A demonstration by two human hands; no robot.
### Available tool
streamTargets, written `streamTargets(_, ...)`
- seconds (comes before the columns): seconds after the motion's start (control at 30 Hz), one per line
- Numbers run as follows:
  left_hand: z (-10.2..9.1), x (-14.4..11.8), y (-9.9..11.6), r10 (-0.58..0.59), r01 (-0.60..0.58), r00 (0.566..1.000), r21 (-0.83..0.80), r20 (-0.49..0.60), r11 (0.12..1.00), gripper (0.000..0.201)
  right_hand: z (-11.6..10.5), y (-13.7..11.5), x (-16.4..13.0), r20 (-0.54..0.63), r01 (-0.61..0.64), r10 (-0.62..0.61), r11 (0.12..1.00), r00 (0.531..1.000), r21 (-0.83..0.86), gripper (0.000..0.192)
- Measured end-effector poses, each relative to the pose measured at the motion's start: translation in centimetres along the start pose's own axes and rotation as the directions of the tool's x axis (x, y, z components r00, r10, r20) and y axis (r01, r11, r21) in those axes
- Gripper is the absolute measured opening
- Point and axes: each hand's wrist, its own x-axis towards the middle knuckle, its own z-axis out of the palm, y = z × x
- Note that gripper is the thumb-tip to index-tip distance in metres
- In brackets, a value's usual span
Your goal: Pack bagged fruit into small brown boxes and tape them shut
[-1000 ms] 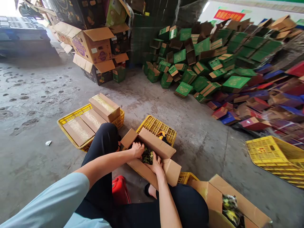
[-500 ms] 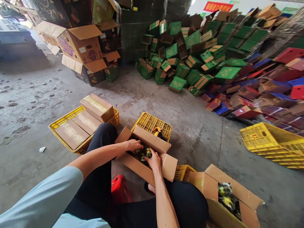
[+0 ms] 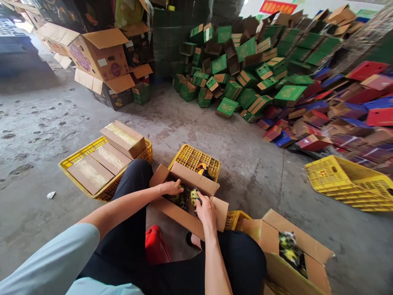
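An open cardboard box [image 3: 179, 217] rests between my knees, its flaps folded outward. Inside lie dark, shiny plastic-wrapped bundles [image 3: 181, 200] with yellow-green patches that look like fruit. My left hand [image 3: 172, 187] reaches over the left end, its curled fingers closed at the wrapping of one bundle; the fingertips are partly hidden. At the right end, my right hand [image 3: 205, 209] is closed on a rounded yellow-green plastic-wrapped bundle [image 3: 194, 196], with bare cardboard showing below it. Another open box [image 3: 288, 270] by my right knee holds similar bundles [image 3: 290, 250].
Taped cartons [image 3: 112, 157] sit in a yellow crate [image 3: 66, 164] on the left. Behind the box, an orange-and-black tool [image 3: 204, 170] lies on an upturned yellow crate [image 3: 190, 155]. A yellow crate [image 3: 344, 184] stands right; green cartons [image 3: 229, 106] are heaped behind. Something red [image 3: 156, 243] lies below.
My right hand has lifted slightly and drawn a bundle towards the right end, opening a gap between it and the others. My left hand stays at the left end, its fingers more curled.
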Motion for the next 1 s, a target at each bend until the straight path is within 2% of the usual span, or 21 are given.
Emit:
streamTargets(0.1,1.8,0.7,1.2,-0.153,0.153,0.986,0.0,-0.066,0.988,0.062,-0.6,0.6,-0.4,0.025,-0.024,0.024,0.999,0.999,0.027,0.045)
streamTargets(0.2,3.0,1.0,1.9,-0.219,0.222,0.965,0.005,-0.146,0.975,0.077,-0.6,0.8,-0.5,0.041,-0.038,0.036,0.998,0.999,0.047,0.046)
streamTargets(0.3,3.6,1.0,1.5,-0.224,0.232,0.95,0.013,-0.218,0.973,0.07,-0.5,0.6,-0.3,0.047,-0.04,0.039,0.999,0.998,0.037,0.046)
streamTargets(0.47,3.1,0.8,0.5,-0.108,0.118,0.959,0.023,-0.261,0.993,0.028,-0.3,-0.1,-0.3,0.026,-0.062,0.063,0.997,0.998,-0.045,0.042)
streamTargets(0.53,2.7,0.7,0.5,-0.063,0.076,0.955,0.034,-0.29,0.997,0.02,-0.2,-0.3,-0.4,0.024,-0.066,0.068,0.995,0.997,-0.07,0.04)
streamTargets(0.7,1.1,-0.6,0.7,0.051,-0.022,0.928,0.082,-0.369,0.996,0.025,0.1,-0.4,-0.5,0.039,-0.031,0.035,0.996,0.999,-0.08,0.039)
streamTargets(0.83,0.2,-2.6,0.8,0.147,-0.083,0.909,0.174,-0.391,0.981,0.027,0.2,-0.5,-0.3,0.064,-0.013,0.018,0.996,0.998,-0.092,0.05)
streamTargets(0.93,0.5,-3.2,1.8,0.28,-0.168,0.902,0.331,-0.328,0.929,0.02,-0.1,-0.4,-0.4,0.036,-0.013,0.016,0.998,0.999,-0.069,0.061)
streamTargets(1.0,1.1,-2.8,2.8,0.305,-0.206,0.918,0.352,-0.253,0.913,0.019,-0.6,0.1,-0.6,-0.008,0.025,-0.025,1.0,1.0,-0.016,0.061)
